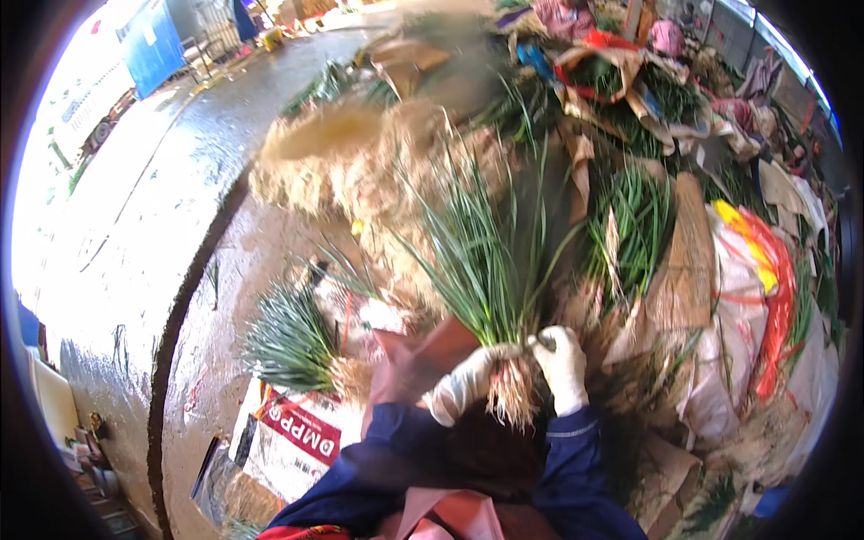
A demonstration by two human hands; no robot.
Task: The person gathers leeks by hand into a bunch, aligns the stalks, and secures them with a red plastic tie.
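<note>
Head view: a tied green bunch [290,340] lies left of the hands on a printed sack [292,432], and heaps of pale roots [360,171] pile up beyond. The left hand [461,385] and right hand [562,364], both gloved, are closed around a bundle of green shoots [490,270], held upright between them with its roots hanging. Wet concrete floor [135,225] stretches off left.

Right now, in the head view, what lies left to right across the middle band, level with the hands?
Wet pavement → loose bunch of green leaves → left hand → held bunch's roots → right hand → white sack with orange-red plastic.
</note>
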